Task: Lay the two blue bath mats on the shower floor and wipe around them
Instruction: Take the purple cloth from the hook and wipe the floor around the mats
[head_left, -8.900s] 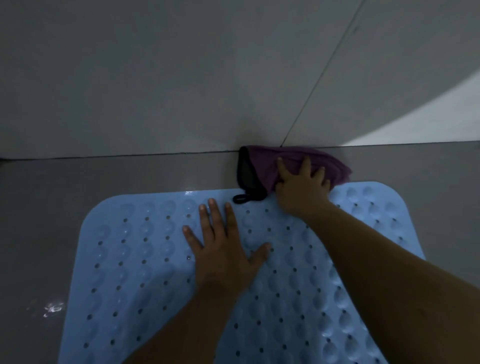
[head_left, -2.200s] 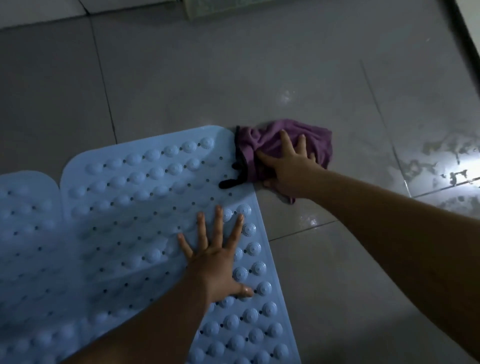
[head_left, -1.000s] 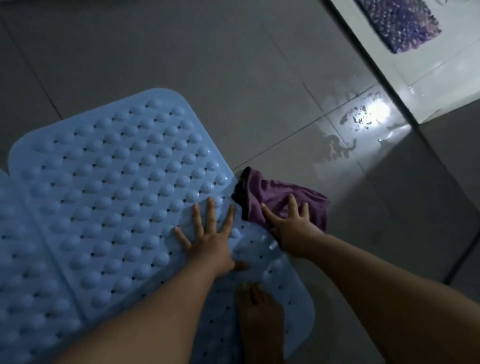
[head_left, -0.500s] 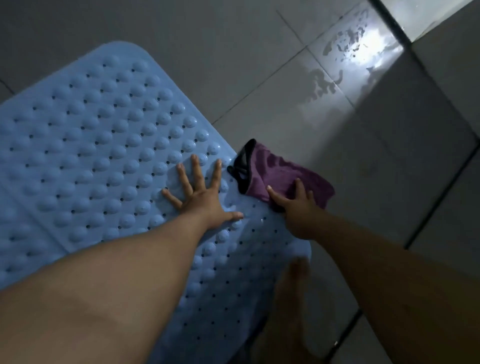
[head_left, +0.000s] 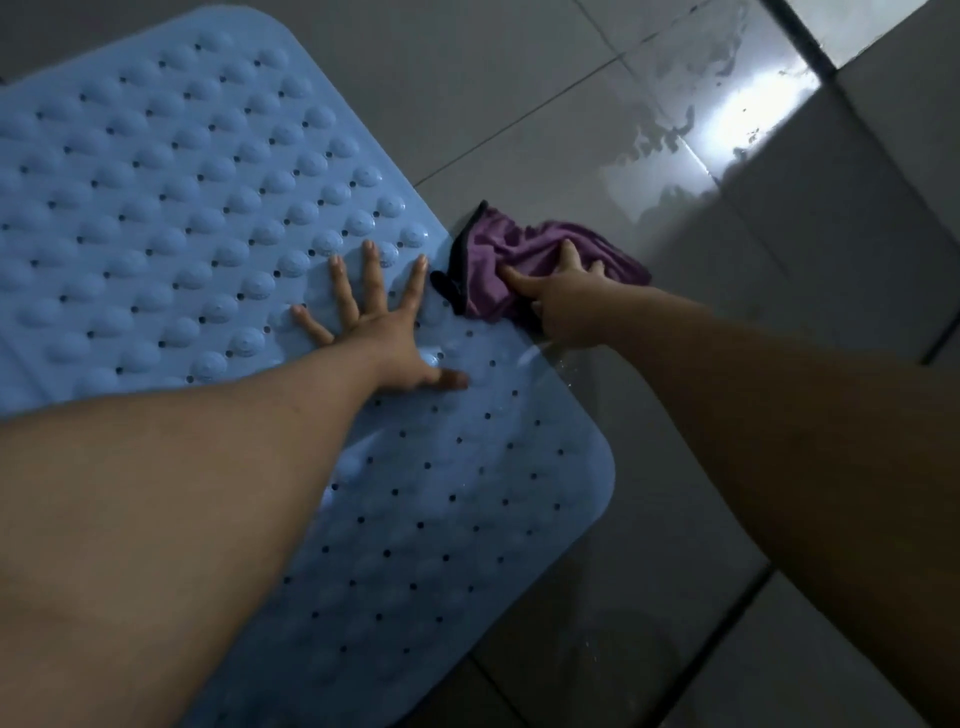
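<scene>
The fingers (head_left: 371, 270) of the left hand (head_left: 387, 338) are spread wide and flat, gripping nothing, pressed palm-down on the blue bath mat (head_left: 208, 218), which is the largest thing in view and lies flat on the grey tiled shower floor (head_left: 519, 104). The mat's long axis runs from the upper left of the floor down toward the lower right, where its rounded near corner ends beside a dark grout line. Its right-hand long edge is the line the wiping seems to follow. Only this one mat can be made out clearly here; whether the strip at the far left edge belongs to a second mat I cannot tell. Just off that right-hand edge, on the bare tile and touching the mat's border, sits the purple cloth (head_left: 519, 260) with its dark trim toward the mat. The right hand (head_left: 566, 301) lies on top of it, fingers curled and bunching the fabric, pressing it down to the floor. So the cloth is directly under the right hand and just beside the left hand's fingertips, while the left arm reaches across the mat from the lower left and the right arm comes in from the lower right, both nearly straight. Wet patches shine on the tiles beyond the cloth, toward the upper right corner of the floor, so the next stroke probably heads that way or down along the edge.
</scene>
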